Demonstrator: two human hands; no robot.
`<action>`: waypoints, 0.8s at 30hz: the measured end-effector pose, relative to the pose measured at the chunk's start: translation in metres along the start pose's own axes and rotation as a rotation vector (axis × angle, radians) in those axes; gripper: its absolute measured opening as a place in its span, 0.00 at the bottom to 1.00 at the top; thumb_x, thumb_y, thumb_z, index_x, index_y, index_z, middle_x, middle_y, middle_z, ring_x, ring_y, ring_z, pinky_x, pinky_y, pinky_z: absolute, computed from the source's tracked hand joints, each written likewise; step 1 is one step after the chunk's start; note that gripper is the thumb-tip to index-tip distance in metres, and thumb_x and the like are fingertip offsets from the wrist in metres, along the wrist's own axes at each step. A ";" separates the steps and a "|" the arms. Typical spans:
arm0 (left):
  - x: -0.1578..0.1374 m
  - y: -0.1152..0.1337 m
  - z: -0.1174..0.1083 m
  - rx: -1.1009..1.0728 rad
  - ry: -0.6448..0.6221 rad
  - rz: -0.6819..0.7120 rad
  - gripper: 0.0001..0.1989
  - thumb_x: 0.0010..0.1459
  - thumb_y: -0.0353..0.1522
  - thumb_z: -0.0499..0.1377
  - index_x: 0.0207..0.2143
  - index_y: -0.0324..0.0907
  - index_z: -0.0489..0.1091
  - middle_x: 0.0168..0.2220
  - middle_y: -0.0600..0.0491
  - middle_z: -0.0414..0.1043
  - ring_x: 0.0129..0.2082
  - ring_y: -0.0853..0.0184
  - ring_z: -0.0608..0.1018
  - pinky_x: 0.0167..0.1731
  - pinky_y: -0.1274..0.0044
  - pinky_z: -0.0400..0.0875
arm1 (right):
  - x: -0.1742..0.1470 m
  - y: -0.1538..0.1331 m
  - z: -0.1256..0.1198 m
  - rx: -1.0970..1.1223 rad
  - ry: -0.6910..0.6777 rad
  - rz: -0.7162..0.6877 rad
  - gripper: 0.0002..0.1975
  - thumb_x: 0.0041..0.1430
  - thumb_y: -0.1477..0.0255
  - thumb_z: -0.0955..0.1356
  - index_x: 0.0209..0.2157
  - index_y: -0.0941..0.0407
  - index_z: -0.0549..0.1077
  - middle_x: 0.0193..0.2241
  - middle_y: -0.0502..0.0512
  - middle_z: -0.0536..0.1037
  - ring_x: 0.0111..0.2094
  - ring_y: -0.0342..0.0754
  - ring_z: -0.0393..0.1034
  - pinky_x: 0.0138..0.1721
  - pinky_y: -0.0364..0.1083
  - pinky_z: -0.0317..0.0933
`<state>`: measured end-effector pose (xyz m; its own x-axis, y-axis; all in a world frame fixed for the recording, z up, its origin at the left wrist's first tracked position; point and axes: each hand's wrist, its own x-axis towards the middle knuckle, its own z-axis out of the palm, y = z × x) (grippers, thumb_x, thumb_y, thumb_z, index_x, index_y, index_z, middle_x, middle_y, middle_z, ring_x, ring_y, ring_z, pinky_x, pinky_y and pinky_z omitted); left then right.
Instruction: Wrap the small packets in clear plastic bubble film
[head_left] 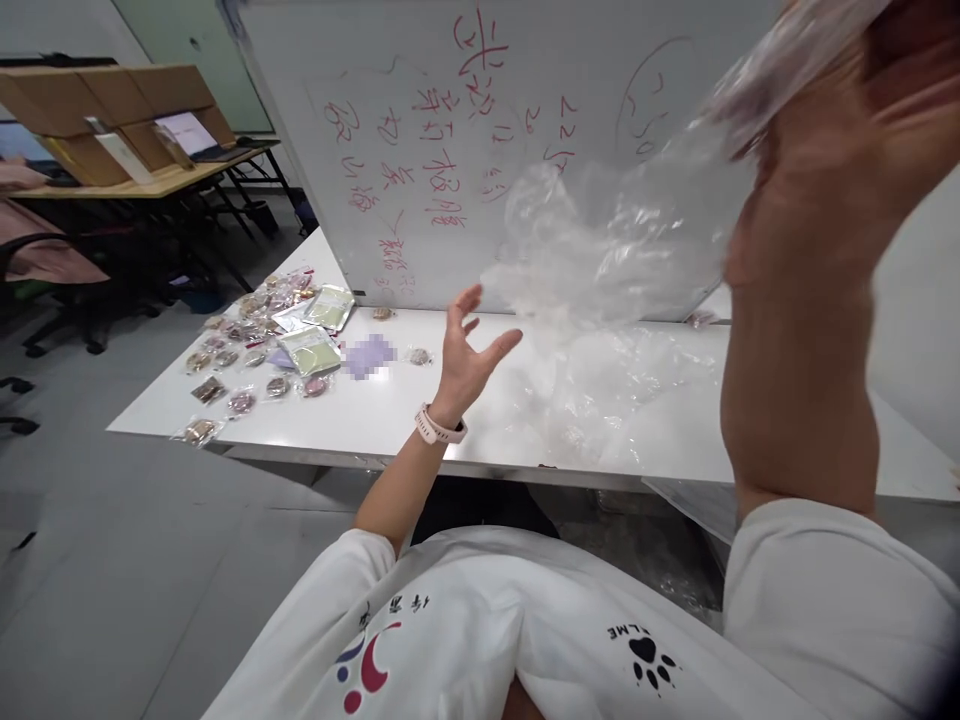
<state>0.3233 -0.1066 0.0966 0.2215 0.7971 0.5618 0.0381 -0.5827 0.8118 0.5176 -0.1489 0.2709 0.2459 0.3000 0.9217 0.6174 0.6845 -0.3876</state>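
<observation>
High at the right, my right hand [832, 130] is closed on a large clear plastic bag [622, 240], which hangs down and leftward over the white table. My left hand [472, 355], with a pale pink watch band on its wrist, is held above the table with fingers and thumb apart. It holds nothing and is near the left edge of the bag. More crumpled clear plastic [600, 400] shows below the bag on the tabletop. Part of my right hand's fingers is cut off by the frame edge.
On the table's left side lie several small wrapped round items [242, 401], green-and-white packets [309, 352] and a blurred purple item [367, 355]. A whiteboard [292, 60] with red writing stands along the back. Farther left are a desk [172, 180], cardboard boxes, a laptop and a person's sleeve.
</observation>
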 end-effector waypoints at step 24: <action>0.058 0.060 -0.106 -0.451 0.244 -0.129 0.13 0.58 0.47 0.64 0.37 0.48 0.76 0.51 0.56 0.76 0.54 0.59 0.77 0.47 0.72 0.77 | -0.050 0.066 -0.045 0.531 -0.209 0.399 0.24 0.47 0.61 0.79 0.17 0.54 0.62 0.30 0.45 0.76 0.33 0.40 0.72 0.37 0.45 0.69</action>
<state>0.2347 -0.0787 0.1948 0.0076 0.9028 0.4300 -0.3847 -0.3943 0.8346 0.5802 -0.1485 0.1999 0.1965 0.6812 0.7052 0.0479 0.7117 -0.7008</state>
